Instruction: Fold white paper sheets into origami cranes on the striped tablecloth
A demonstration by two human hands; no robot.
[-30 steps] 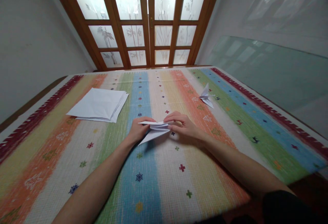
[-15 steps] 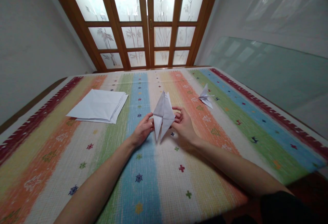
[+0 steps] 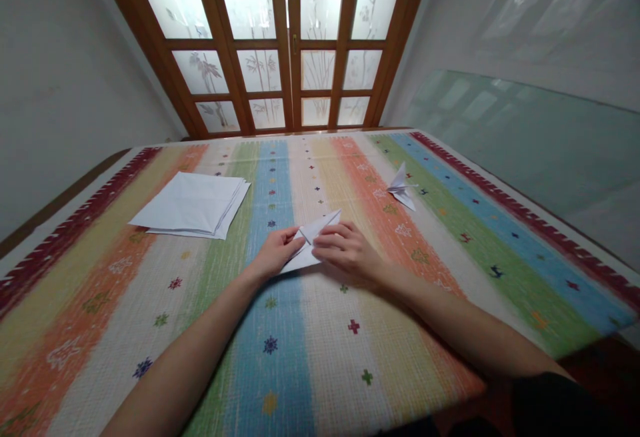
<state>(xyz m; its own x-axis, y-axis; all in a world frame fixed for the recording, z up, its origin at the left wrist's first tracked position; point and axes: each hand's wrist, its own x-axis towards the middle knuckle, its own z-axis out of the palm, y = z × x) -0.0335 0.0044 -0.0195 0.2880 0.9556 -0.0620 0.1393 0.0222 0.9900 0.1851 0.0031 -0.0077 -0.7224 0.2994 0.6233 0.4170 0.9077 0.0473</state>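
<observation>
A folded sheet of white paper [image 3: 304, 260] lies low over the middle of the table, tilted, its pointed tip aimed to the upper right. My left hand [image 3: 278, 250] pinches its left side, thumb on top and fingers behind. On the right side, my right hand [image 3: 347, 249] has its fingers closed over the paper near the centre fold. Part of the paper is hidden beneath the right fingers. Farther off to the right stands a finished-looking white origami crane [image 3: 401, 188], apart from both hands.
A stack of white paper sheets [image 3: 193, 202] rests on the left of the table. The striped tablecloth [image 3: 270, 374] covers the tabletop. Wooden doors with glass panes [image 3: 293, 84] stand behind the far edge, and a pale glass panel [image 3: 525, 137] is along the right wall.
The folded paper has been lowered from upright and turned, its tip now pointing to the upper right. My right hand has shifted left onto it; my left hand has moved slightly down and left.
</observation>
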